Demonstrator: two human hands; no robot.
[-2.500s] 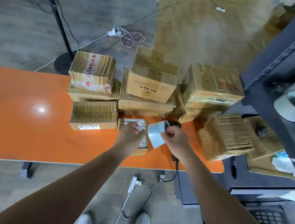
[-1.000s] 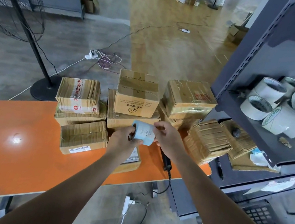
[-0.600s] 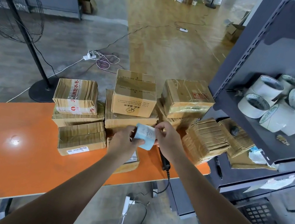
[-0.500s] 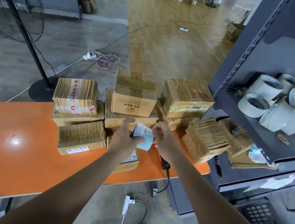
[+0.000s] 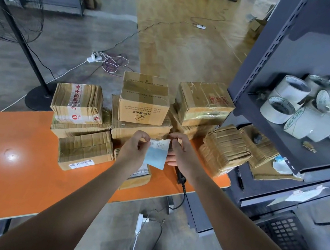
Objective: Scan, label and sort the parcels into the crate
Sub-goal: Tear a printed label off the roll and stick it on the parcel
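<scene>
Both my hands hold a light blue label sheet above the orange table. My left hand pinches its left edge and my right hand pinches the top right corner, where a white label is lifting off the backing. Under my left hand lies a small parcel with a printed label on top. Taped cardboard parcels are stacked behind it along the table's far side. A black handheld scanner lies on the table under my right wrist. A black crate stands on the floor, low right.
A dark metal shelf unit stands to the right, with tape rolls and more parcels on it. A standing fan is at far left. Cables and a power strip lie on the floor below the table.
The label sheet was curled up between my hands before; now it hangs flatter and the white label is peeling from its top right corner. My hands have stayed above the small parcel.
</scene>
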